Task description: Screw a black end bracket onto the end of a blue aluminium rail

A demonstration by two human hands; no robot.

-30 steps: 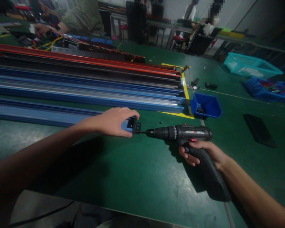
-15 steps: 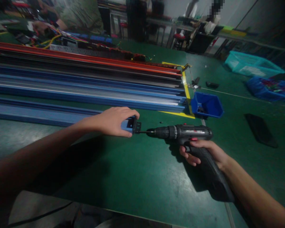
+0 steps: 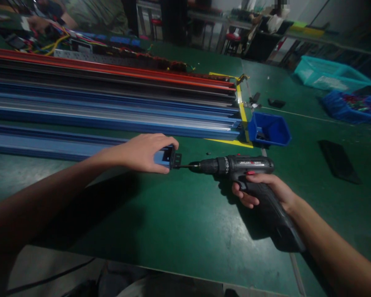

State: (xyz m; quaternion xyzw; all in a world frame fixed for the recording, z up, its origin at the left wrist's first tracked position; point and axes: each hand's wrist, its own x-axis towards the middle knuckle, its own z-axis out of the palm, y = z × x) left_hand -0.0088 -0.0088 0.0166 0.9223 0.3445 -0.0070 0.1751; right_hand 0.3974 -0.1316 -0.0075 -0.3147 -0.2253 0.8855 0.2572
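My left hand (image 3: 145, 153) is wrapped round the right end of a long blue metal profile (image 3: 49, 144) lying on the green table. A small black end bracket (image 3: 176, 159) sits against that end, beside my thumb and fingertips. My right hand (image 3: 266, 187) grips a black cordless drill (image 3: 250, 165) by its handle, with the index finger by the red switch and trigger. The drill points left, and its long bit (image 3: 187, 166) reaches the bracket's lower part. Whether a screw is at the tip is hidden. A tiny screw (image 3: 208, 153) lies just behind the chuck.
Behind lie several blue profiles (image 3: 142, 119), black ones and a red one (image 3: 111, 68), ending near yellow tape (image 3: 241, 111). A blue bin (image 3: 276, 132) with small dark parts stands right of them. Farther right are a dark phone-like slab (image 3: 338, 161) and a teal basket (image 3: 330, 76). Across the table, a person's hand (image 3: 38, 24) is among wires.
The whole view has shifted slightly, so things sit a little higher in the picture. Both hands keep their grips, and the drill bit stays at the bracket.
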